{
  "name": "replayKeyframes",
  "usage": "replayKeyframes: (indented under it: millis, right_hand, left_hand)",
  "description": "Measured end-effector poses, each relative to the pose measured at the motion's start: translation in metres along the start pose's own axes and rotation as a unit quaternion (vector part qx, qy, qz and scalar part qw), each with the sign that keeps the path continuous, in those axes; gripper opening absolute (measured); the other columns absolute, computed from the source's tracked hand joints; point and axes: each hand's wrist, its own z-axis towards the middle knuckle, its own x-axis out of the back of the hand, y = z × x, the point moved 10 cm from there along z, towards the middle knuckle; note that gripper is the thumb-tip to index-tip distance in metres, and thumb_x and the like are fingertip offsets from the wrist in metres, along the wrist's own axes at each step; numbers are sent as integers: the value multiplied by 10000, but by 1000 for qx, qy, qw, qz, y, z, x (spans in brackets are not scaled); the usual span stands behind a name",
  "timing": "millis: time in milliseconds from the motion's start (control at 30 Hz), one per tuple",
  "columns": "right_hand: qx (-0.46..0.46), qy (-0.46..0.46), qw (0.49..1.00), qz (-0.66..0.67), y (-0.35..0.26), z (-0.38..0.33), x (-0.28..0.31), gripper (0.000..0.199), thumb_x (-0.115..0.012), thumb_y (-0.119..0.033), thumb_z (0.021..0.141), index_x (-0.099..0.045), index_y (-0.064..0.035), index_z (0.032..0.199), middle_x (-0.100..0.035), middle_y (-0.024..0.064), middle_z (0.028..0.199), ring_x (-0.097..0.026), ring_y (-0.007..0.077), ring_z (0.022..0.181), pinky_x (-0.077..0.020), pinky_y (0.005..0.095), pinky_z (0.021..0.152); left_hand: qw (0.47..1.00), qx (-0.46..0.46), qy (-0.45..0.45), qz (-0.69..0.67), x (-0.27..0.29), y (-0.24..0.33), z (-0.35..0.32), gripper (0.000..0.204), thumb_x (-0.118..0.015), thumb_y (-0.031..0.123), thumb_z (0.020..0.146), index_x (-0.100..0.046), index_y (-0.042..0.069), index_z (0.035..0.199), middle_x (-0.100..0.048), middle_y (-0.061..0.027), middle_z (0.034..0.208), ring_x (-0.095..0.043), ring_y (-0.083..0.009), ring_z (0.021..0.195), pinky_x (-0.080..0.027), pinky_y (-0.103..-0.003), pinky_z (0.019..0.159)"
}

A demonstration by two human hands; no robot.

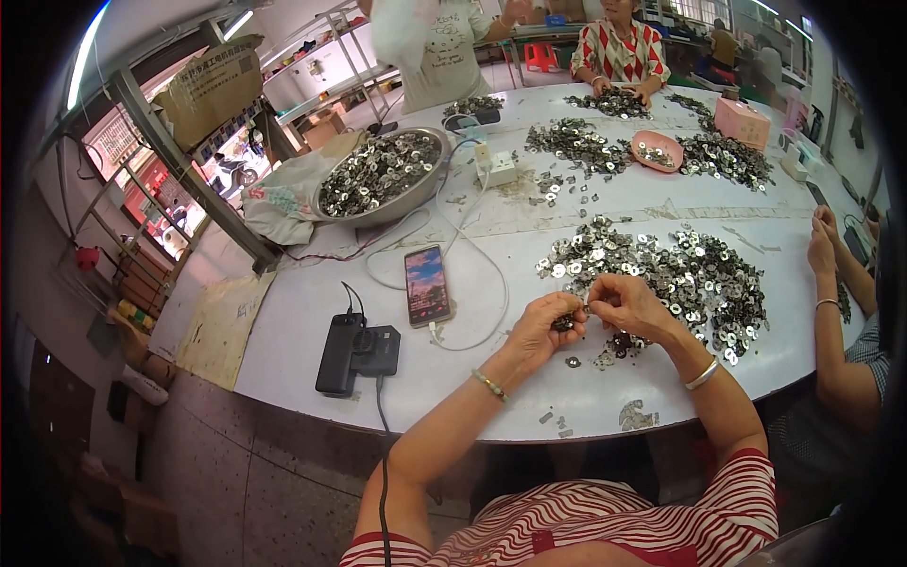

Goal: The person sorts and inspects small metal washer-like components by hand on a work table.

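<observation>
Over the table's front part, my left hand (pixel 548 323) is curled round several small metal parts (pixel 564 322), dark and shiny. Close beside it, my right hand (pixel 625 304) is pinched at the fingertips, almost meeting the left; what the pinch holds is too small to make out. Just beyond and to the right of both hands spreads a large heap of small silvery ring-like metal parts (pixel 699 274). A single loose part (pixel 573 362) lies on the white table (pixel 453 378) below my hands.
To the left are a phone (pixel 427 285) on a white cable, a black power bank (pixel 337 354) and a dark box-shaped device (pixel 376 352). A metal basin (pixel 436 175) full of parts stands farther back. Beyond are a pink tray (pixel 658 151), a pink box (pixel 742 124) and co-workers around the table.
</observation>
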Motion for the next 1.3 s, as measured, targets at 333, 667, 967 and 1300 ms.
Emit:
replayKeyframes:
  millis: [333,667,967,1300]
  right_hand:
    - [35,10,995,-92,6,6,8,119,-605,-115,793,-622,-21,864,-636,115,684,-620,176,574,-490,313,556]
    - [62,241,968,28,-6,0,92,319,-543,-101,879,-510,-22,1186,-596,55,860,-575,87,624,-451,203,478]
    - [90,155,981,-73,5,8,59,200,-561,-97,888,-595,-3,1062,-610,24,804,-571,63,621,-462,222,522]
    - [24,90,991,-96,8,8,36,144,-558,-103,891,-626,0,965,-563,-10,654,-535,49,571,-432,202,515]
  left_hand:
    - [1000,-12,14,8,4,1,4,132,-563,153,902,-589,25,923,-608,-75,820,-608,-141,666,-504,-202,526]
    - [999,-3,45,14,3,3,-1,150,-552,163,898,-571,14,910,-605,-87,819,-600,-159,668,-495,-208,517]
    - [993,-9,24,-114,29,-1,17,210,-512,73,905,-580,-93,1014,-587,-126,950,-591,-200,861,-541,-302,759]
    - [976,-5,-7,-217,0,13,6,508,-288,245,961,-398,-173,1227,-528,-329,1129,-525,-445,1096,-506,-416,933]
